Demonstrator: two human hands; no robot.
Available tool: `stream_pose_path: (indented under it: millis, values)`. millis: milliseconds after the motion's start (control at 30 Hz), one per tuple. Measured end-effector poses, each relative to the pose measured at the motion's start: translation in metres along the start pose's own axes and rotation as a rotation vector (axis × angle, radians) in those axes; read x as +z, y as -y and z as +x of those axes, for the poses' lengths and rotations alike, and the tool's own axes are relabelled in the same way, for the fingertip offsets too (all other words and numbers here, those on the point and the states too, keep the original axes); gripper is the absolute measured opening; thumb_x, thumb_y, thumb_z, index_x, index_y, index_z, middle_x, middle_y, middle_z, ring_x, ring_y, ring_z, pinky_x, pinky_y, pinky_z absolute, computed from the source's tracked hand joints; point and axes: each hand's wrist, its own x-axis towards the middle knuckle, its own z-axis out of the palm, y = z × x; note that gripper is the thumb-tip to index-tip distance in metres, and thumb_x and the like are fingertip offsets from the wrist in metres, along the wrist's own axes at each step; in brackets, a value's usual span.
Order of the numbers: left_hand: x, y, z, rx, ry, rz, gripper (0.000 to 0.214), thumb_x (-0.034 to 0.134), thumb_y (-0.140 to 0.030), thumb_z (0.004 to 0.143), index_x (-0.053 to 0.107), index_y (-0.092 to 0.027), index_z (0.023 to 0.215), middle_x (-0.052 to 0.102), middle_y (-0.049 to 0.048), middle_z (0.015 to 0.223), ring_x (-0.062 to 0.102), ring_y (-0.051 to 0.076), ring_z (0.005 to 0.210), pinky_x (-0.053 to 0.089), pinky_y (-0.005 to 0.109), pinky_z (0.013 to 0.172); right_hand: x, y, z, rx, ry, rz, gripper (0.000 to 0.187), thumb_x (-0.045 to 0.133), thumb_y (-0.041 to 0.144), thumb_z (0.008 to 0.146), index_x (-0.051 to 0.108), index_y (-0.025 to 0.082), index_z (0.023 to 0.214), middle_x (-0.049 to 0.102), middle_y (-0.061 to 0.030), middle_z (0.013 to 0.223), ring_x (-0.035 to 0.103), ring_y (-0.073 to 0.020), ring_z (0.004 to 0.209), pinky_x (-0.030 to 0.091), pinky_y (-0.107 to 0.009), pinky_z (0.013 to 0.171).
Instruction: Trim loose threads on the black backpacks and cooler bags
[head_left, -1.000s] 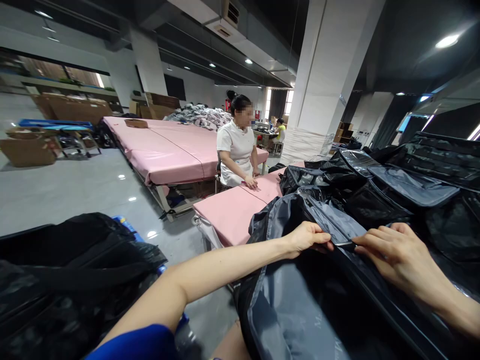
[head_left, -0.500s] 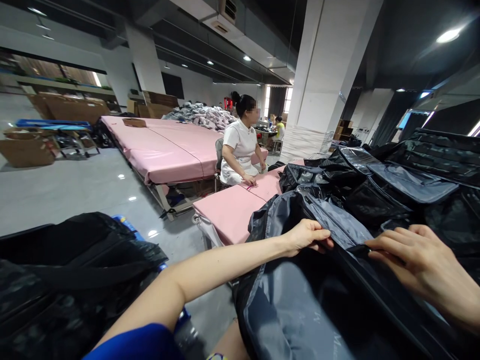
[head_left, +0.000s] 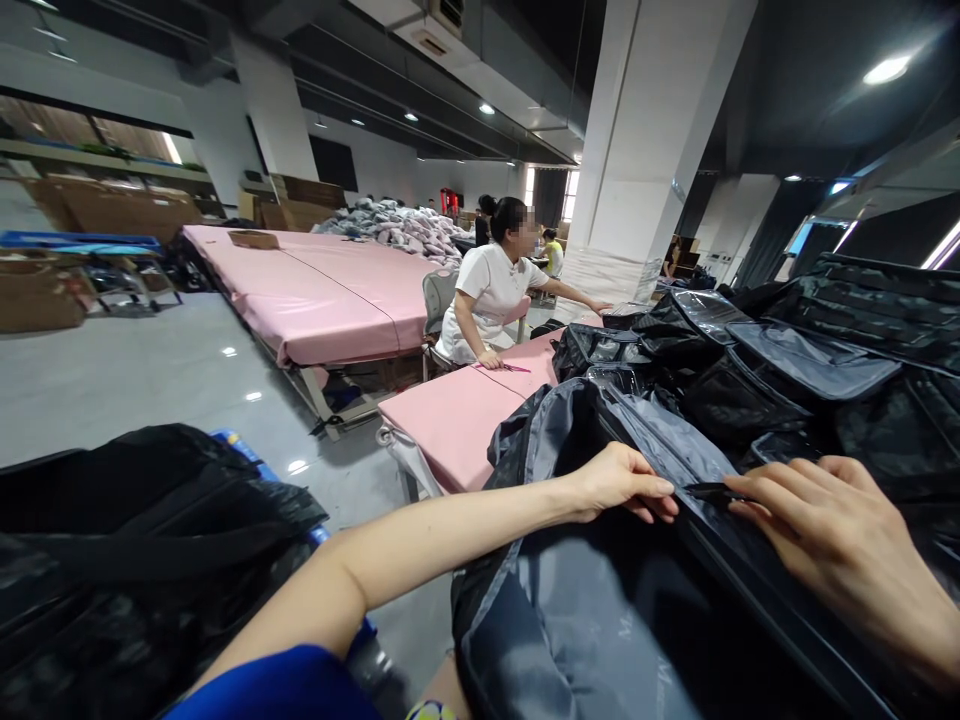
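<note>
An unzipped black bag (head_left: 570, 610) with a grey lining spreads in front of me, its mouth facing up. My left hand (head_left: 626, 485) reaches across it, thumb and fingers pinched on the bag's inner edge near the zipper seam. Close by on the right, my right hand (head_left: 817, 520) is closed around a small dark pointed tool (head_left: 705, 491), whose tip points toward my left fingertips. Most of that tool is hidden in my fingers, so its kind is unclear.
More black camouflage bags (head_left: 750, 395) are heaped at the right. Another dark bag (head_left: 150, 560) lies at lower left above a blue crate rim (head_left: 247, 450). A co-worker (head_left: 487, 290) sits at a pink-covered table (head_left: 450, 420), pink snips (head_left: 506, 367) by one hand.
My left hand has shifted slightly right along the bag's edge; the tool's tip now lies nearer to it. The co-worker has stretched an arm toward the heaped bags.
</note>
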Motion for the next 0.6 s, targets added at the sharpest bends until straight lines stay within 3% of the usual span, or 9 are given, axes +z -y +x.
stream_pose_path:
  millis: [333, 600]
  values:
    - [0.002, -0.001, -0.001, 0.014, -0.020, 0.023, 0.042, 0.077, -0.047, 0.050, 0.066, -0.009, 0.066, 0.066, 0.0064, 0.068, 0.061, 0.014, 0.066, 0.046, 0.027, 0.062, -0.018, 0.011, 0.017, -0.214, 0.021, -0.137, 0.031, 0.032, 0.008, 0.085, 0.058, 0.022, 0.096, 0.060, -0.0013, 0.074, 0.053, -0.0158, 0.064, 0.030, -0.038, 0.071]
    - [0.003, 0.001, -0.004, 0.020, -0.022, 0.030, 0.046, 0.077, -0.050, 0.048, 0.066, -0.009, 0.066, 0.067, 0.0063, 0.068, 0.060, 0.013, 0.064, 0.046, 0.026, 0.064, -0.015, -0.001, 0.016, -0.190, 0.075, -0.001, 0.020, 0.038, 0.023, 0.090, 0.058, 0.024, 0.090, 0.059, 0.0009, 0.069, 0.051, -0.0135, 0.060, 0.028, -0.035, 0.065]
